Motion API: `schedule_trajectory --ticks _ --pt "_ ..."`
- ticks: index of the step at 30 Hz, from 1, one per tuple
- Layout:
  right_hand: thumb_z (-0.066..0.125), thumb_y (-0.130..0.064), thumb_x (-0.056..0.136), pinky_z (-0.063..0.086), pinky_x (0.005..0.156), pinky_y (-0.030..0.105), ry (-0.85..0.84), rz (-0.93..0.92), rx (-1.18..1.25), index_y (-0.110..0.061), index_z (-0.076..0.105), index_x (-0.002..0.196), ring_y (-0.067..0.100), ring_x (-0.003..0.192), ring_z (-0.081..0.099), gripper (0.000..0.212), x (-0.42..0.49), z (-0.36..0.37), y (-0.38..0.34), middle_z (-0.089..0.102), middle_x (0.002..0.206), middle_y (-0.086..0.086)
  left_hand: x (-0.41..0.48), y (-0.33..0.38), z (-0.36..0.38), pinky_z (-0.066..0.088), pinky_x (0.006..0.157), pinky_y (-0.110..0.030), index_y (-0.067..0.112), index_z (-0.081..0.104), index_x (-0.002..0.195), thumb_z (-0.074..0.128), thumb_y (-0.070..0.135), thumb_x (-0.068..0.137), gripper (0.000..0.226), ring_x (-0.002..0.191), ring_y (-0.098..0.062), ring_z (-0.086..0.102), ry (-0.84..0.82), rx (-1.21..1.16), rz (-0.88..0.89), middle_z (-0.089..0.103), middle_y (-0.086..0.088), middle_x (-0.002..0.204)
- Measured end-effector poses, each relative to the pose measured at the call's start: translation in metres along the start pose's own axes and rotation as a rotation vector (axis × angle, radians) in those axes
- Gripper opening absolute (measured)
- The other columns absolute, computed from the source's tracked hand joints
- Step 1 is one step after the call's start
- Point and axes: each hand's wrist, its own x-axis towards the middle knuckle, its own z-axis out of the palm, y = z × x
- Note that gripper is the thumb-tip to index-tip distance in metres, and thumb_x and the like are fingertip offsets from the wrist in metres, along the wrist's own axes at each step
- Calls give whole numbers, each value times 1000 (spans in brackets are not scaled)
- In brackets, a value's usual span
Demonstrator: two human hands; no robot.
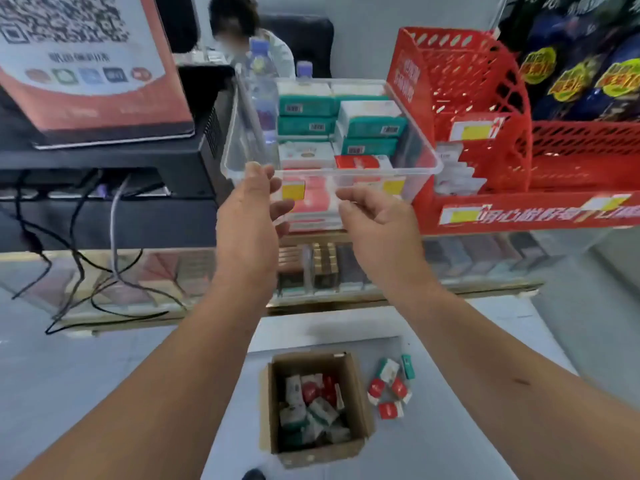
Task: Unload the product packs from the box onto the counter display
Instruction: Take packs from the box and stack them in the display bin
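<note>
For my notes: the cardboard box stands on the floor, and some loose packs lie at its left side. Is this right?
Not quite: in the head view the loose packs lie at the right side of the cardboard box, not the left.

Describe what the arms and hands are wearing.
Nothing shows on them: both arms are bare to the frame's edge, with no sleeves, gloves or watch. The left hand and right hand show no rings from this side. A small dark mark sits on the right forearm.
</note>
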Motion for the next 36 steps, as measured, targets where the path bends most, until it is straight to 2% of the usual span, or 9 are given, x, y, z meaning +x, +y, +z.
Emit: schedule_trajectory --ticks 2,6,9,11,14,18,25,32,36 --pt "60 -22 95 52 74 24 -23 45 -29 -32 69 95 0 80 64 14 -19 -3 37 70 83 -15 -14 -30 -3 54 85 -35 30 68 106 39 46 106 33 93 -14 71 39 32 -16 73 11 104" --pt "55 -18 99 47 76 17 -213 234 -91 -20 68 118 -2 87 61 23 -61 0 124 68 100 -10 -32 -103 -17 47 79 -33 33 71 89 44 42 105 33 85 -13 68 87 79 -136 72 17 77" --pt "52 -16 98 51 91 29 -307 320 -216 -19 67 122 10 102 63 28 -89 13 189 67 117 -2 -38 -168 -37 48 99 -41 37 70 91 43 49 100 31 93 -11 72 74 180 -250 73 15 99" --pt "50 -16 98 47 98 28 -386 354 -326 -15 67 122 15 109 62 29 -106 29 234 66 123 1 -40 -210 -50 42 109 -48 39 68 96 39 59 95 34 96 -8 71 67 228 -315 70 15 110" --pt "49 -15 96 44 105 33 -491 381 -451 -12 67 122 19 117 60 31 -131 57 304 67 125 4 -35 -276 -71 39 112 -47 37 63 108 35 59 100 37 103 -6 68 39 271 -416 67 16 119" --pt "48 -12 96 46 101 36 -656 392 -610 -12 67 123 23 115 61 33 -157 96 398 65 128 6 -23 -369 -106 40 111 -46 33 64 124 33 60 101 46 107 -11 67 2 323 -484 66 11 123" --pt "50 -18 98 45 95 27 -778 381 -674 -14 62 129 18 115 60 33 -188 161 543 65 126 3 0 -508 -128 43 96 -37 36 63 107 32 62 100 41 102 -7 67 17 399 -609 66 14 114" --pt "56 -12 94 46 81 25 -925 390 -631 -13 62 124 22 108 62 31 -196 202 642 66 120 7 -4 -616 -146 39 76 -25 35 60 132 32 61 102 49 109 -3 62 145 417 -687 64 18 121" --pt "63 -16 93 45 89 25 -1002 334 -679 -18 55 135 24 121 56 43 -200 231 685 59 132 7 -6 -661 -156 36 74 -24 45 61 95 32 64 100 35 104 0 61 206 419 -716 64 26 102"
